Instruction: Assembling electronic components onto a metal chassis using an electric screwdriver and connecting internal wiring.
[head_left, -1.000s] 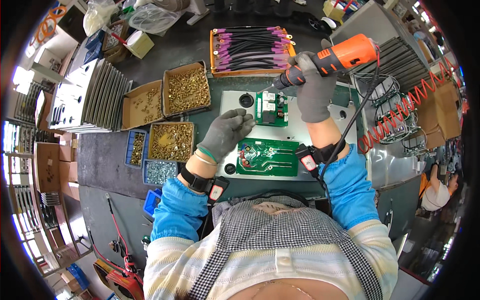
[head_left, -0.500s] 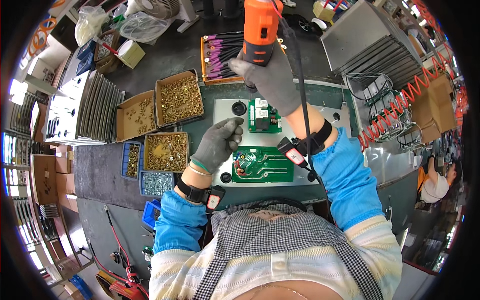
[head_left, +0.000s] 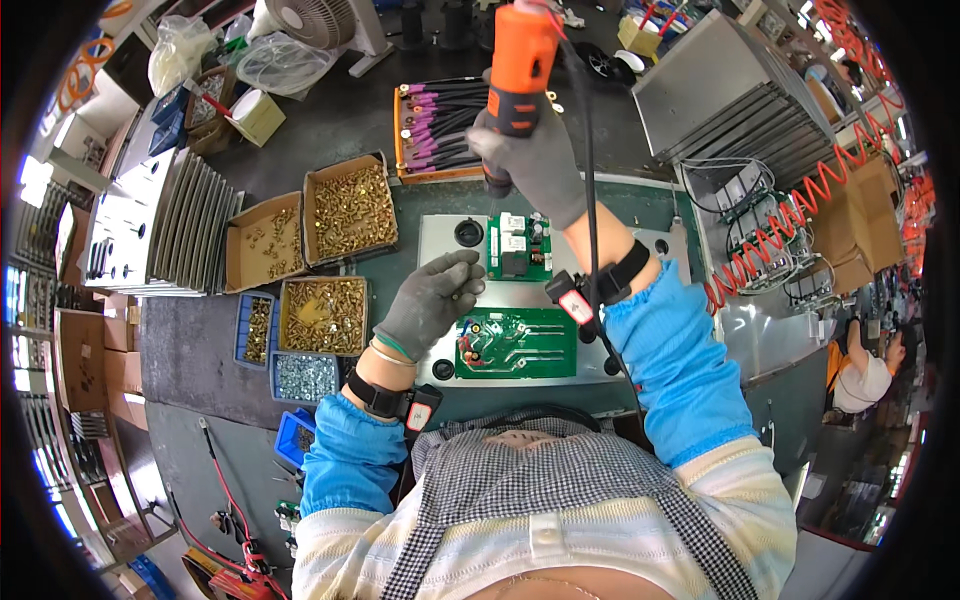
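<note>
My right hand [head_left: 540,155], in a grey glove, is wrapped round an orange and black electric screwdriver [head_left: 522,65]. It holds the tool upright above the far edge of a metal plate [head_left: 455,285]. On that plate lies a small green circuit board [head_left: 520,262] with white relays, and nearer to me a larger green circuit board [head_left: 530,350]. My left hand [head_left: 432,298], gloved too, hovers over the plate's left side, fingers curled together. Whatever its fingertips pinch, if anything, is too small to make out. Black round grommets [head_left: 468,233] sit at the plate's corners.
Left of the plate stand cardboard boxes of brass screws [head_left: 350,207] and a blue bin of silver nuts [head_left: 305,376]. Black cables with purple ends [head_left: 437,127] fill a tray behind. Stacked metal panels [head_left: 170,225] stand left; a red coiled hose [head_left: 770,262] hangs right.
The view has shifted slightly. The screwdriver has risen or drawn back from the small board, its lower end now clear above the plate's far edge. My left hand keeps its curled pose.
</note>
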